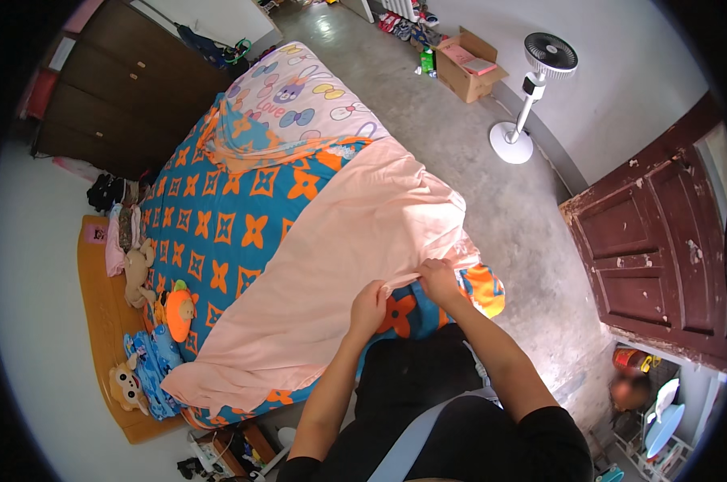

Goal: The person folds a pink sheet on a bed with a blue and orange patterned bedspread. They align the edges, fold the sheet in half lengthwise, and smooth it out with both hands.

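Observation:
A plain pink cloth [339,241] lies spread diagonally over the near part of the bed. My left hand [369,304] pinches its near edge, and my right hand [440,280] grips the same edge a short way to the right, with a narrow strip of the cloth between them. Beneath it is a blue sheet [237,205] with orange flower patterns. At the bed's far end lies a pink bedding piece [321,90] printed with bows, with a rumpled blue and orange cloth [249,144] partly over it. The fingertips are partly hidden in the folds.
Plush toys [180,310] and folded blue cloth [152,367] lie by the wooden headboard [98,313]. A white standing fan [523,114] and an open cardboard box [469,66] stand on the floor beyond the bed. To the right is a worn brown door [652,241]; a dark cabinet [122,84] stands far left.

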Tool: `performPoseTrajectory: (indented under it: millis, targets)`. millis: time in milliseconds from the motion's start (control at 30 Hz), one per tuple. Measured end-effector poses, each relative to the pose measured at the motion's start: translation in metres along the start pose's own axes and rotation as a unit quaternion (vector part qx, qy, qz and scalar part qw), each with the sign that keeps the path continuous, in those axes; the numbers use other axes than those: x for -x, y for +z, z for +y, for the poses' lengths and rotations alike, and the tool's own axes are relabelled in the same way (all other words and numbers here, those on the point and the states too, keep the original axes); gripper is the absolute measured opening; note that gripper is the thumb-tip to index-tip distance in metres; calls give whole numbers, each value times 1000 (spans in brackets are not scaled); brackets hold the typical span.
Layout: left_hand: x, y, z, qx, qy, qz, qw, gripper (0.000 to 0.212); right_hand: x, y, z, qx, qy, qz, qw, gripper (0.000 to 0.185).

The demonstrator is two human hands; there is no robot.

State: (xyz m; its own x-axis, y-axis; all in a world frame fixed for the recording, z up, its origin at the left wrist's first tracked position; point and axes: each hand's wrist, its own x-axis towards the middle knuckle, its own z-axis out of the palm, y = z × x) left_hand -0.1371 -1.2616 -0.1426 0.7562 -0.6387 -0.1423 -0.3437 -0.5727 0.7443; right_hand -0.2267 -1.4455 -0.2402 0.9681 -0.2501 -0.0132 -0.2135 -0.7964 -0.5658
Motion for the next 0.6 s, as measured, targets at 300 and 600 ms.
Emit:
performPoseTrajectory:
  millis: [300,600]
  targets:
    - [-9,-10,-5,32,-13,-26,999,21,2,2,-5,-49,-35,108,992,23]
    - [-22,-19,-16,78,-35,-60,995,22,-21,-24,1,-22,-47,31,998,10]
